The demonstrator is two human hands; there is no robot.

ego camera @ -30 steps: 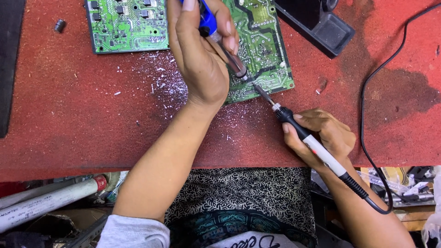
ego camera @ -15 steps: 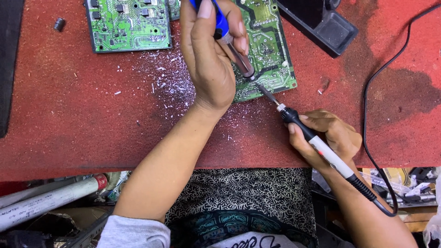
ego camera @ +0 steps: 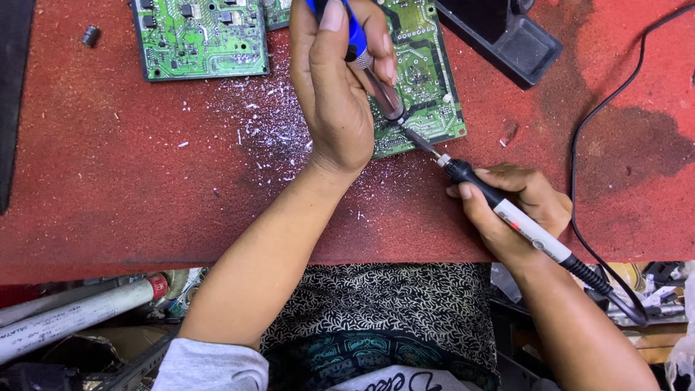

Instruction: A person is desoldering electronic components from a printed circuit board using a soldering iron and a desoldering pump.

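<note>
My left hand [ego camera: 337, 87] grips a blue-handled desoldering pump [ego camera: 365, 61], its clear nozzle pointing down at a green circuit board [ego camera: 427, 94] on the red table [ego camera: 145, 195]. My right hand [ego camera: 517, 213] holds a soldering iron [ego camera: 507, 210] with a black grip and white body. The iron's metal tip reaches up and left to the board's lower edge, right beside the pump's nozzle. My left hand covers much of this board.
A second green circuit board [ego camera: 199, 36] lies at the upper left. White flecks [ego camera: 264, 123] litter the table between the boards. A black stand [ego camera: 507, 32] sits at upper right, a black cable [ego camera: 601, 123] curves down the right side, and a small black component [ego camera: 90, 35] lies far left.
Both hands and the boards sit slightly further right in view. The pump nozzle and iron tip stay together at the same spot on the board.
</note>
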